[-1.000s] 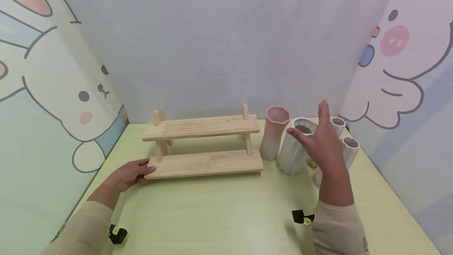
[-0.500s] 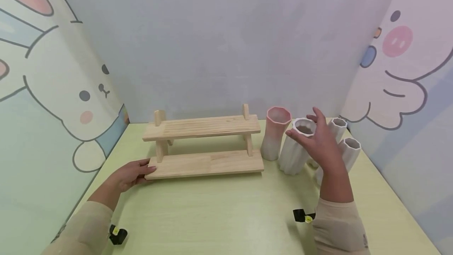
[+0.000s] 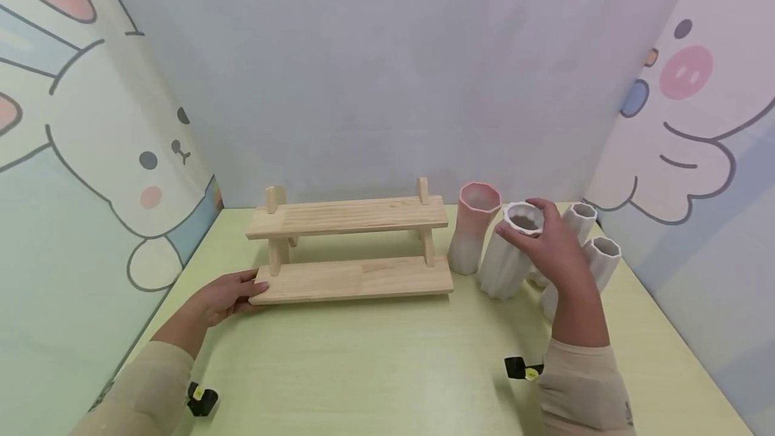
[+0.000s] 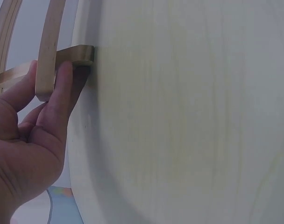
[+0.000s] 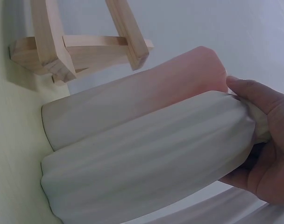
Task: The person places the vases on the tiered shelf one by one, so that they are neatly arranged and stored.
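Observation:
My left hand (image 3: 225,298) pinches the left end of the lower board of a two-tier wooden shelf (image 3: 351,281). In the left wrist view, the thumb lies on one face of that board (image 4: 46,70) and the fingers on the other. On the right, my right hand (image 3: 554,251) holds the top of a white fluted vase (image 3: 504,264), thumb and fingers on opposite sides of its rim. The right wrist view has this vase (image 5: 146,158) with its base on the table. Beside it stands a pink-to-white vase (image 3: 475,234), untouched by either hand.
Two narrower white vases, one at the back (image 3: 581,219) and one nearer (image 3: 603,260), stand behind my right hand, which partly hides them. The pale green table (image 3: 363,369) meets a grey back wall (image 3: 339,86). Cartoon-printed side walls flank it.
My right hand has come down from above the white fluted vase, and its spread fingers have closed around the rim. My left hand stays on the shelf board.

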The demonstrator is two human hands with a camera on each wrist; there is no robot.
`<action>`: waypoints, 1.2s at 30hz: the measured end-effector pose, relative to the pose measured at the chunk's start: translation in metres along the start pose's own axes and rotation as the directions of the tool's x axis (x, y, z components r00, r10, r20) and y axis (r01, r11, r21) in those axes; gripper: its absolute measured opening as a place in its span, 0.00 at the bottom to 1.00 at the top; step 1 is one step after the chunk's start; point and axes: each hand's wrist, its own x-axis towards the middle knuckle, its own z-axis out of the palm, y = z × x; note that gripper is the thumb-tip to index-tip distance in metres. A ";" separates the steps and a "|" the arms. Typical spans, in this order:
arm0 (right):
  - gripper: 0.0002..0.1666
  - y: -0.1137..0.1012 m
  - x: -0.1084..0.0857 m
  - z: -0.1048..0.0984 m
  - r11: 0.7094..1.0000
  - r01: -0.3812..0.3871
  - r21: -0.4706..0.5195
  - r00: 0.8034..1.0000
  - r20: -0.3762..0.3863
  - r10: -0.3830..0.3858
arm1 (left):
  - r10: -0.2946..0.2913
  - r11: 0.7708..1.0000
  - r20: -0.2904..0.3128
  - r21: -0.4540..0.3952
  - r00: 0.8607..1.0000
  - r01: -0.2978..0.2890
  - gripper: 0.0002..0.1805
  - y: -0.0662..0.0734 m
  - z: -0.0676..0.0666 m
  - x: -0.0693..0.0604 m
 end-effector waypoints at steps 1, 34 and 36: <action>0.57 0.000 0.000 0.000 1.000 0.000 -0.005 1.000 -0.002 0.000 | -0.001 1.000 0.000 0.000 1.000 0.001 0.47 0.000 0.000 0.000; 0.54 -0.024 -0.013 0.000 0.987 0.069 0.147 0.971 -0.237 -0.032 | 0.000 1.000 0.023 -0.030 1.000 0.000 0.46 0.003 -0.001 -0.003; 0.52 -0.024 -0.013 0.001 0.979 0.088 0.182 0.963 -0.267 -0.037 | 0.000 0.999 0.022 -0.032 1.000 0.001 0.46 0.003 -0.001 -0.003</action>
